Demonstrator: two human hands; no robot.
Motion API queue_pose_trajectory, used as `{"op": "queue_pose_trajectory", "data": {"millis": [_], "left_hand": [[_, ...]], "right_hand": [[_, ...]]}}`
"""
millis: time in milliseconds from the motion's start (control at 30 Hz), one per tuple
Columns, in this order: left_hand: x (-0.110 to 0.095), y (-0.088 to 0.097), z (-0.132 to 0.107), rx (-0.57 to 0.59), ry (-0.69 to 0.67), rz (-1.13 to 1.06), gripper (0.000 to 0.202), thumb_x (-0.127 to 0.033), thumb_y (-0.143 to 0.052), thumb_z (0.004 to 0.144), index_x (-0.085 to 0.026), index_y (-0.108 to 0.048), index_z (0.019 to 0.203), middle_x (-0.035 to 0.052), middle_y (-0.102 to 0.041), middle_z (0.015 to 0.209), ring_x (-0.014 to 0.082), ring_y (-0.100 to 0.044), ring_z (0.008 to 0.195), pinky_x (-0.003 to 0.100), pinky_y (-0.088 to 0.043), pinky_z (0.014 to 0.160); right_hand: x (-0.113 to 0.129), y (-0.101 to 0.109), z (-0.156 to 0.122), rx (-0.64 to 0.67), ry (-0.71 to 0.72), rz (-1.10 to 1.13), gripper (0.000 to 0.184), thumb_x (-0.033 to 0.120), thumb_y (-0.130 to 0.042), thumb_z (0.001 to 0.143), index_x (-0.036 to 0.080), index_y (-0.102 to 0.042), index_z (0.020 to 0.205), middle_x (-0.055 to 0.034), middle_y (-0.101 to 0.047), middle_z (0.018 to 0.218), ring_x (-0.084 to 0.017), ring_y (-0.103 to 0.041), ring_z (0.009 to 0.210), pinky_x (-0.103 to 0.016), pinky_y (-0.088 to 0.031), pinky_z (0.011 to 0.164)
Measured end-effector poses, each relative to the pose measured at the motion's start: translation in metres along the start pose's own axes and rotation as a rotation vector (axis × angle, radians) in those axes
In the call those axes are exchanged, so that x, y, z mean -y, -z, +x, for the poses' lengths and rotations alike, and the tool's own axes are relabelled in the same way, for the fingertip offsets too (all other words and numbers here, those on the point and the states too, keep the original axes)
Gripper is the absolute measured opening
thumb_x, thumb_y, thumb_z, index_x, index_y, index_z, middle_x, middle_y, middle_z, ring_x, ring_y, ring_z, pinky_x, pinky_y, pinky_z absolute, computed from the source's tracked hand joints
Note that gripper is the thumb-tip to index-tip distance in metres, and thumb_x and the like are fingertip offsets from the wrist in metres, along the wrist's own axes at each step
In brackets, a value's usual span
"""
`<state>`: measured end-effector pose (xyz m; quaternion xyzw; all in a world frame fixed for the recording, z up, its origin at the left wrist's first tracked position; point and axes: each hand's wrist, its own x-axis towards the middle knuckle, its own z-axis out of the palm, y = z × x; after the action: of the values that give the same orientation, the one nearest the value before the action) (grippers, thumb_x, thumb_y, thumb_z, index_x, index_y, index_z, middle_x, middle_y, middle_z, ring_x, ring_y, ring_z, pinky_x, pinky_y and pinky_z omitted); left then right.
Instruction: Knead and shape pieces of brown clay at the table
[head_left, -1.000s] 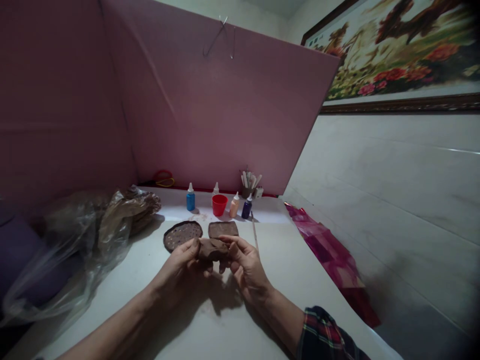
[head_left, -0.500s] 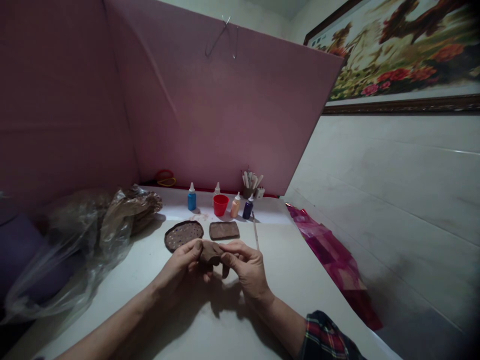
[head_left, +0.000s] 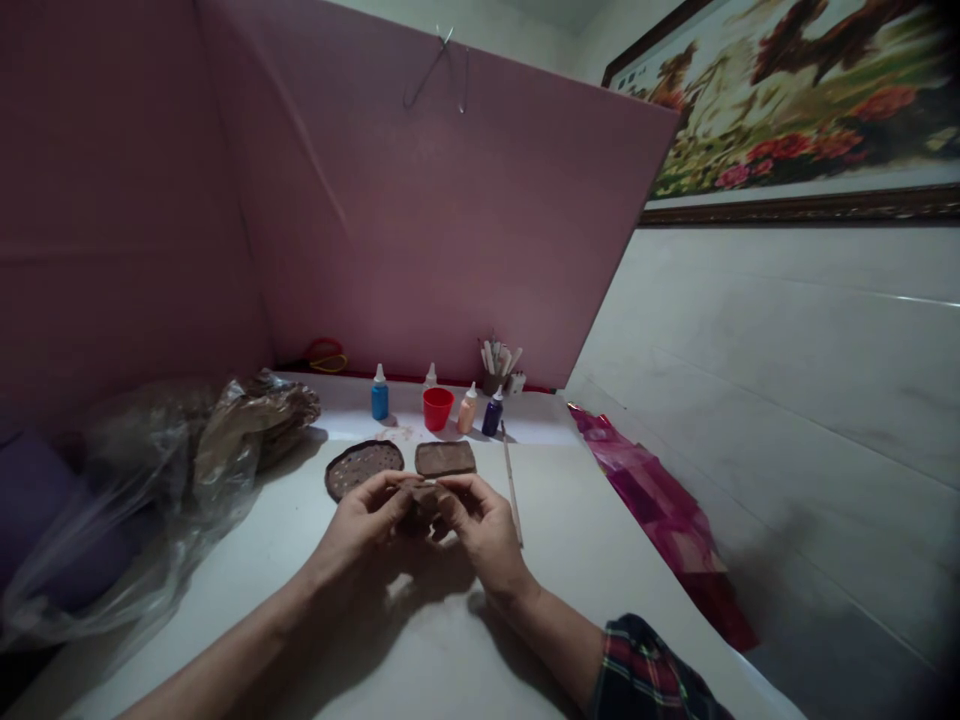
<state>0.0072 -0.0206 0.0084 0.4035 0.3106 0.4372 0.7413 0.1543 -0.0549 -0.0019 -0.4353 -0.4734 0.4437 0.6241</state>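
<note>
Both my hands meet over the middle of the white table [head_left: 585, 540] and close round a lump of brown clay [head_left: 422, 510]. My left hand [head_left: 361, 520] pinches it from the left, my right hand [head_left: 480, 525] from the right, and the fingers hide most of the lump. Just beyond my hands lie an oval brown clay slab with dots [head_left: 363, 467] and a rectangular brown clay slab [head_left: 445, 458]. A thin stick [head_left: 512, 485] lies on the table to the right of my right hand.
At the table's back stand a blue bottle [head_left: 380, 396], a red cup [head_left: 437, 408], an orange bottle [head_left: 467, 412], a dark blue bottle [head_left: 493, 414] and a holder of tools [head_left: 499, 368]. A clear plastic bag of clay [head_left: 202, 450] lies left. Pink cloth [head_left: 660, 510] hangs right.
My hands have drawn closer together and turned the clay lump, so that less of it shows between the fingers. The slabs and bottles have not moved.
</note>
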Motion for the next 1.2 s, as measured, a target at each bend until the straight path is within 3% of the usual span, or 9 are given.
{"op": "queue_pose_trajectory", "data": {"millis": [233, 433, 567, 667, 900, 1067, 1200], "left_hand": [[0.000, 0.000, 0.002, 0.022, 0.012, -0.010, 0.029, -0.031, -0.076, 0.070, -0.015, -0.065, 0.091, 0.0049, -0.068, 0.076, 0.0146, -0.062, 0.064, 0.026, -0.050, 0.062], [-0.002, 0.000, 0.001, 0.073, 0.032, -0.065, 0.033, -0.034, -0.076, 0.070, -0.013, -0.066, 0.094, 0.0071, -0.068, 0.074, 0.0147, -0.061, 0.057, 0.026, -0.050, 0.053], [-0.002, 0.002, 0.002, 0.057, 0.025, -0.105, 0.035, -0.032, -0.078, 0.067, -0.011, -0.066, 0.093, 0.0078, -0.068, 0.075, 0.0147, -0.061, 0.057, 0.025, -0.050, 0.053], [-0.001, 0.003, 0.001, 0.060, 0.025, -0.094, 0.034, -0.031, -0.078, 0.068, -0.012, -0.066, 0.093, 0.0096, -0.069, 0.082, 0.0171, -0.063, 0.065, 0.027, -0.052, 0.058], [-0.003, -0.002, -0.003, 0.028, 0.021, -0.050, 0.029, -0.030, -0.076, 0.070, -0.013, -0.065, 0.091, 0.0079, -0.069, 0.078, 0.0158, -0.063, 0.065, 0.027, -0.052, 0.061], [-0.004, -0.002, -0.002, 0.055, 0.031, -0.078, 0.033, -0.031, -0.078, 0.067, -0.013, -0.066, 0.091, 0.0083, -0.070, 0.077, 0.0168, -0.063, 0.061, 0.028, -0.052, 0.059], [-0.004, -0.002, -0.002, 0.014, 0.013, -0.036, 0.030, -0.031, -0.079, 0.066, -0.013, -0.068, 0.088, 0.0069, -0.070, 0.075, 0.0157, -0.063, 0.062, 0.025, -0.050, 0.059]], "right_hand": [[0.005, -0.002, 0.001, -0.023, -0.038, 0.054, 0.031, 0.036, -0.077, 0.068, 0.014, -0.064, 0.086, -0.0011, -0.066, 0.070, -0.010, -0.057, 0.053, -0.023, -0.048, 0.052], [-0.003, 0.004, 0.002, 0.040, -0.011, 0.000, 0.036, 0.046, -0.066, 0.078, 0.014, -0.063, 0.093, -0.0019, -0.064, 0.072, -0.011, -0.057, 0.053, -0.024, -0.047, 0.051], [-0.007, 0.003, 0.000, 0.075, 0.012, 0.003, 0.039, 0.038, -0.071, 0.075, 0.017, -0.060, 0.106, -0.0046, -0.067, 0.089, -0.015, -0.063, 0.073, -0.026, -0.051, 0.064], [-0.005, 0.001, -0.001, 0.068, -0.025, 0.038, 0.040, 0.031, -0.076, 0.070, 0.018, -0.061, 0.105, -0.0055, -0.069, 0.096, -0.017, -0.064, 0.086, -0.028, -0.052, 0.074], [0.000, 0.003, 0.000, 0.015, -0.084, 0.035, 0.038, 0.030, -0.077, 0.068, 0.015, -0.066, 0.101, -0.0051, -0.070, 0.086, -0.016, -0.064, 0.073, -0.028, -0.052, 0.066], [-0.003, 0.004, 0.000, 0.043, -0.007, -0.015, 0.036, 0.032, -0.074, 0.072, 0.017, -0.065, 0.103, -0.0056, -0.070, 0.093, -0.018, -0.064, 0.083, -0.027, -0.052, 0.071], [-0.003, 0.004, 0.001, 0.051, -0.014, -0.056, 0.034, 0.039, -0.070, 0.076, 0.015, -0.066, 0.099, -0.0049, -0.069, 0.084, -0.015, -0.063, 0.067, -0.026, -0.052, 0.060]]}}
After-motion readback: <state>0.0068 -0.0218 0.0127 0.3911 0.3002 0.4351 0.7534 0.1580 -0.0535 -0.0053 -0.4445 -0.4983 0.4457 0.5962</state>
